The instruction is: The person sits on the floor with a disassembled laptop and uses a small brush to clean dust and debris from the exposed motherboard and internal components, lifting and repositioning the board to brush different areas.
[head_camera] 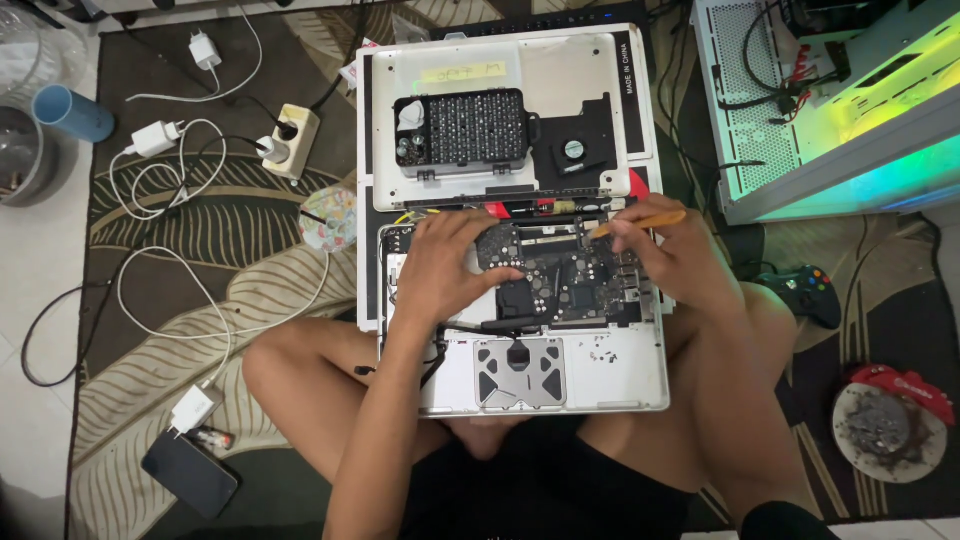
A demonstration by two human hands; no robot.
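An opened silver laptop lies bottom-up across my lap, its black logic board exposed. My left hand rests flat on the left part of the board, fingers spread over a black component. Gripped in my right hand is an orange pry stick, its tip at the upper right edge of the board. Behind the laptop lies its removed bottom cover, carrying a black screwdriver bit case and a small black fan.
A lit white computer case stands at the right. A black game controller and a brake disc with red caliper lie nearby. At left: power strip, white chargers and cables, a phone, a blue cup.
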